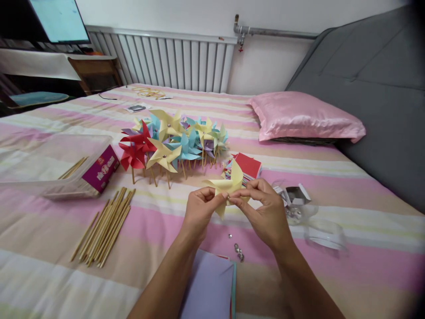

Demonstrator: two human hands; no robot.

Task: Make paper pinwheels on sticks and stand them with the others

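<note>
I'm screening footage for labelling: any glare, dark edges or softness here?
Head view: sheen on the pink pillow; dark fringe down the right edge; held yellow pinwheel has a readable outline; small shiny pieces look soft.

A striped bed (159, 239) carries a pink pillow (305, 115) at two o'clock, red-topped paper (248, 165) at three, a clear plastic tub (325, 237) at four, purple sheets (211, 283) at six, wooden sticks (104, 228) at eight, a labelled plastic box (99, 172) at nine and clustered pinwheels (164, 156) near ten.
</note>
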